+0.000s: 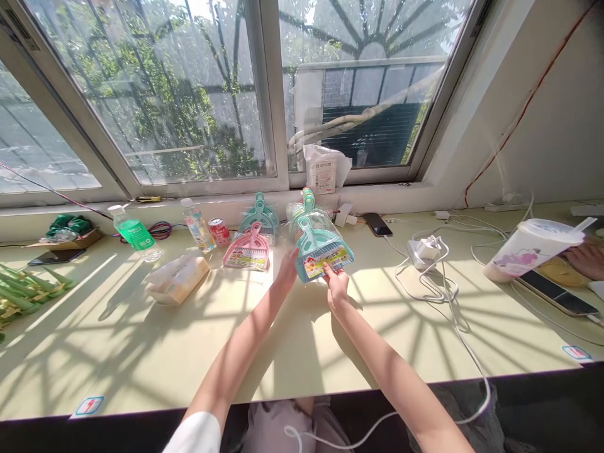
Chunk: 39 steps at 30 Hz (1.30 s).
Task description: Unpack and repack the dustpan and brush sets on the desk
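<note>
A teal mini dustpan-and-brush set (311, 242) with a yellow printed label is held up over the table in front of me. My left hand (287, 269) grips its left edge, the fingers partly hidden behind it. My right hand (336, 283) pinches the lower front edge, the thumb lying on the label. To the left lies a pink dustpan-and-brush set (248, 248) with a similar label. Behind that one, a green set (259, 217) in clear wrap stands near the window. More wrapped green sets (307, 200) are behind the held one.
Left of the sets are a red can (219, 231), bottles (134, 233) and a tissue pack (178, 280). To the right are a phone (377, 224), a power adapter (427, 248) with looped white cables, and a tilted drink cup (531, 248). Another person's hand (585, 259) rests at the far right.
</note>
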Motion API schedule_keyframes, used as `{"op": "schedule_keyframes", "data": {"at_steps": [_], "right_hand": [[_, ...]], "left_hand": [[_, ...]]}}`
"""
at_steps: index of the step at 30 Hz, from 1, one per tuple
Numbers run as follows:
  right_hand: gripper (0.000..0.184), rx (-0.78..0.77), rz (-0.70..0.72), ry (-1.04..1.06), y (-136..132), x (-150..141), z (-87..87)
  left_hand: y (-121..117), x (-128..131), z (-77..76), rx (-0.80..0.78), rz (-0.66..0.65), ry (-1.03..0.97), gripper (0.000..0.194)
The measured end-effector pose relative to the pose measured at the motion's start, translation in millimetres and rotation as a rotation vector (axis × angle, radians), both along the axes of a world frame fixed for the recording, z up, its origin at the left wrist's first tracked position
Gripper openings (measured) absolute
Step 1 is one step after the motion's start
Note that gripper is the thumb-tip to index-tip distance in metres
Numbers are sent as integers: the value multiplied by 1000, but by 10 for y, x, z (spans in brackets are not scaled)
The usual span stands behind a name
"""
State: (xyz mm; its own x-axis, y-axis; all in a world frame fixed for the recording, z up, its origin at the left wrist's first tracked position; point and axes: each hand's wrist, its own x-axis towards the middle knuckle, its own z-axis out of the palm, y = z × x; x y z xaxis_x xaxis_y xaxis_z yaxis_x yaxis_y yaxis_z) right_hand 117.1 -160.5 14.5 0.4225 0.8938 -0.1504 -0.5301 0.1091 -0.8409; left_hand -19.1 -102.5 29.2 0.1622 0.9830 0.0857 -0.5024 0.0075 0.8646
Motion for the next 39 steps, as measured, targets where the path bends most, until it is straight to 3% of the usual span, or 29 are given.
{"op": "schedule_keyframes", "data": {"at_steps": [6,10,14,21,24,28,32,37,39], "right_hand": [[32,-81,106,39,63,188,115],[23,-131,211,9,126,364,140],[23,-172,308,-20,170,436,107],[23,-111,81,39,134,328,71],[19,-138,25,53,136,318,84],[20,-123,33,18,155,305,39],[24,-65,48,-9,162,279,-24],[22,-54,10,40,148,276,13],[24,-26,34,30,139,274,37]], "left_hand": [[55,48,-47,-198,-25,28,43],[23,64,-35,-253,32,51,29],[-64,97,32,-223,45,83,33],[-359,281,92,-130,-77,257,61],[-389,320,131,-122,-79,310,64],[-354,311,190,3,62,472,79],[-412,337,128,132,209,678,96],[-558,337,129,442,558,1133,81],[-567,323,233,635,568,1343,63]]}}
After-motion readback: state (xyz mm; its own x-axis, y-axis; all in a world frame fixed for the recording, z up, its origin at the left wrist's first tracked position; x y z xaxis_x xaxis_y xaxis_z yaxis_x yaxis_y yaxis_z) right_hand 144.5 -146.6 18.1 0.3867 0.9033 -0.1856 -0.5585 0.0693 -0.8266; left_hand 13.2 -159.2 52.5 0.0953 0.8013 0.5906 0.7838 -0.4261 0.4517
